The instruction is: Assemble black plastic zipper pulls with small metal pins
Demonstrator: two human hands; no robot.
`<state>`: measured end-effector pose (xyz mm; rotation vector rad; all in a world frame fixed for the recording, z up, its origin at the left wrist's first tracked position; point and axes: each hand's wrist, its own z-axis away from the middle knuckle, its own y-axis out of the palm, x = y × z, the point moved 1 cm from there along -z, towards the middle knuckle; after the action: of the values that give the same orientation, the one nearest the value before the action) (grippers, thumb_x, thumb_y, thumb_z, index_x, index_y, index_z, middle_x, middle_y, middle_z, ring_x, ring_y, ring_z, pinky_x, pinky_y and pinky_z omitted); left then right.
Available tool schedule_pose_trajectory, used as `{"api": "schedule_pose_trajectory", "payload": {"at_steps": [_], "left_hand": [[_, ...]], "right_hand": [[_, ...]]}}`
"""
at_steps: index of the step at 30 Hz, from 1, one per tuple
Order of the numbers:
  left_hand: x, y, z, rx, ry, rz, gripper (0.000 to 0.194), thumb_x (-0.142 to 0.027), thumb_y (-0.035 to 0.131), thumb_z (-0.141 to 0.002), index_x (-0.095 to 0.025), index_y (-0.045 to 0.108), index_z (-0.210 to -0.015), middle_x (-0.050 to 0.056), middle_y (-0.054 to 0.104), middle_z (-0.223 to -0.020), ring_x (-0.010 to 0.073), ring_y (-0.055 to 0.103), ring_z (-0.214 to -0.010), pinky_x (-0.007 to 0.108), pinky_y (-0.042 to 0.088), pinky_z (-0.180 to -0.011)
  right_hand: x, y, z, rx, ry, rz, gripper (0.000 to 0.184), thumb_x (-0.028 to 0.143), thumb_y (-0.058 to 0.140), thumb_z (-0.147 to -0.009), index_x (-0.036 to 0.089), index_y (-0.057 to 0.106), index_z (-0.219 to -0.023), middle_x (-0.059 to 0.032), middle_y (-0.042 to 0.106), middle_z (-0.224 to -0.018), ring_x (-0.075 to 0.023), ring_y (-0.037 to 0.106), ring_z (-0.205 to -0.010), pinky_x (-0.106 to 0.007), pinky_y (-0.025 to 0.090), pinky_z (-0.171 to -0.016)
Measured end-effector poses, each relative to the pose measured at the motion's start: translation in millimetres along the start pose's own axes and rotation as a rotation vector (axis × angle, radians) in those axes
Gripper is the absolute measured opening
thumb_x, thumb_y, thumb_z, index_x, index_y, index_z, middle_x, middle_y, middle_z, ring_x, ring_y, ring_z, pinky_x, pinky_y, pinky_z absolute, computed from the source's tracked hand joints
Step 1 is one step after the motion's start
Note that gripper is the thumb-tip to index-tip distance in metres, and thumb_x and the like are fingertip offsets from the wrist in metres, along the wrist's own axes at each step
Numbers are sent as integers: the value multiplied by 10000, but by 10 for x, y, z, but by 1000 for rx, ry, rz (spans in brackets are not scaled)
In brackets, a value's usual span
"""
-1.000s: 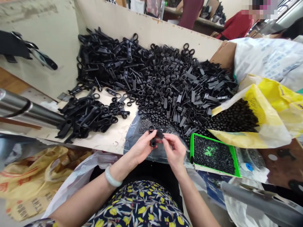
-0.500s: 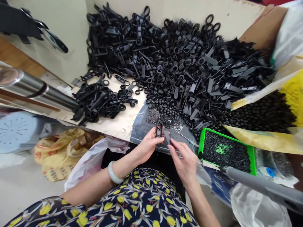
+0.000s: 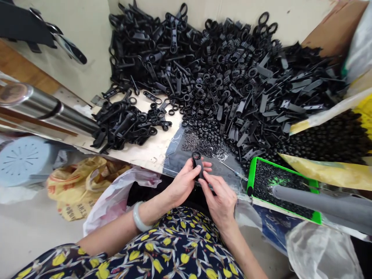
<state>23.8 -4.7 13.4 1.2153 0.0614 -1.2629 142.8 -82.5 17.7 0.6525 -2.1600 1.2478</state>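
Note:
A black plastic ring-ended part is held upright in front of my body, ring end away from me. My left hand is closed around it, thumb on top, with some fingertips showing beyond its right side. The flat black plastic strip lies along this part, below the ring. At the near end my right hand is closed, thumb and fingers pinching the strip; its exact end is hidden by the fingers. Just beyond my hands are small dark grey pieces and silvery pins on a dark mat.
Heaps of black ring-ended parts, toothed rings and flat strips fill the back. More ring-ended parts lie left, beside a steel cylinder. A green tray of tiny black pieces stands right, partly behind a grey bar.
The strip, apart from the ring-ended part half a second ago, now lies against it. My right hand has come left toward my left hand. The view has tilted down since the first frame.

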Motion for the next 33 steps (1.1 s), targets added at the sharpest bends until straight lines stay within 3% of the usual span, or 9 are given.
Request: {"api": "schedule_pose_trajectory", "payload": {"at_steps": [21,23,29,33], "left_hand": [[53,-5,-43,-29,25,-37,272,-370,737,-935,-176,596,-1063,108,759,-1106,231,704,-1083,416,496,-1045],[63,-9,-47,-36,17,-19,277,-387,723,-946,-183,583,-1070,107,767,-1108,237,715,-1083,433,506,-1044],[59,3,-18,-13,52,3,303,-444,699,-962,-189,574,-1068,115,779,-1136,248,738,-1075,470,503,-1078],[98,-12,4,6,77,-39,303,-454,690,-968,-195,570,-1071,120,790,-1126,263,743,-1090,465,506,-1068]], "right_hand": [[-15,113,149,-6,40,-35,227,177,682,-977,233,752,-1186,-58,792,-1006,-179,753,-872,-305,607,-814],[-26,152,169,2,141,-100,199,217,687,-979,233,746,-1168,-53,777,-985,-174,735,-851,-309,599,-804],[-74,316,259,-40,638,-550,200,368,759,-907,203,664,-967,-11,699,-869,-135,650,-728,-261,577,-692],[-77,358,264,-37,735,-690,266,405,792,-870,204,633,-940,-3,697,-846,-136,655,-732,-264,587,-713]]}}
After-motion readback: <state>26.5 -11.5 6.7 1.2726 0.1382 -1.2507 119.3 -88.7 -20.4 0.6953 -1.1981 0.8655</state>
